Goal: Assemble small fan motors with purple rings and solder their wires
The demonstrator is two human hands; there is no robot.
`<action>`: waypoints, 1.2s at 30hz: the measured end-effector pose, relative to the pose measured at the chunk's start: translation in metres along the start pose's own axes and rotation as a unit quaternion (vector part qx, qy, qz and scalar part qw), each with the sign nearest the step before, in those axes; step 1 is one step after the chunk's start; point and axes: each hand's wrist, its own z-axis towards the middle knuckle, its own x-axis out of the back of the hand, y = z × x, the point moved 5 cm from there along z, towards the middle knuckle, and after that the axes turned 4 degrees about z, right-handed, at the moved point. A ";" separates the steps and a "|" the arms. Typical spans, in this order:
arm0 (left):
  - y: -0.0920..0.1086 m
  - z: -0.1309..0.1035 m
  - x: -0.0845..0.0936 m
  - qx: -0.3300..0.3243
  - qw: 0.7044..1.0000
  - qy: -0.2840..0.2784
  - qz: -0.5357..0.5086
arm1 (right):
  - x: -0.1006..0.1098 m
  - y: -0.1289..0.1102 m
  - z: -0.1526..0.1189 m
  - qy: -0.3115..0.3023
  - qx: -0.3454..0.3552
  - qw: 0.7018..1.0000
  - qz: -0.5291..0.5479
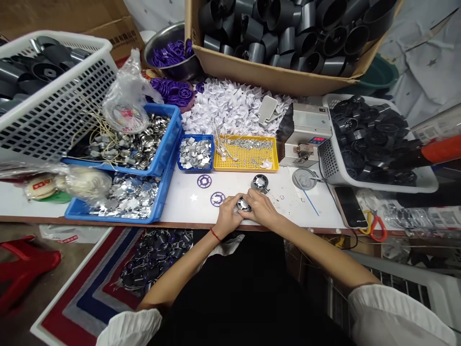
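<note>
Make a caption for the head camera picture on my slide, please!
The left hand and right hand hold a round black-and-silver piece over the white tabletop, near a yellow tray.

The left forearm and right forearm reached from the near side and converged, the left hand and right hand close together, fingers bent.
</note>
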 end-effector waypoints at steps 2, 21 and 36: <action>0.001 0.005 0.000 0.004 1.000 -0.023 0.006 | 0.001 0.000 -0.001 0.012 -0.028 0.999 -0.019; -0.026 -0.002 0.072 0.086 0.966 -0.014 0.242 | 0.016 -0.032 -0.020 0.186 -0.067 0.980 -0.013; 0.062 0.030 0.113 0.097 0.980 -0.064 -0.160 | 0.050 -0.014 -0.012 -0.068 -0.110 0.855 0.503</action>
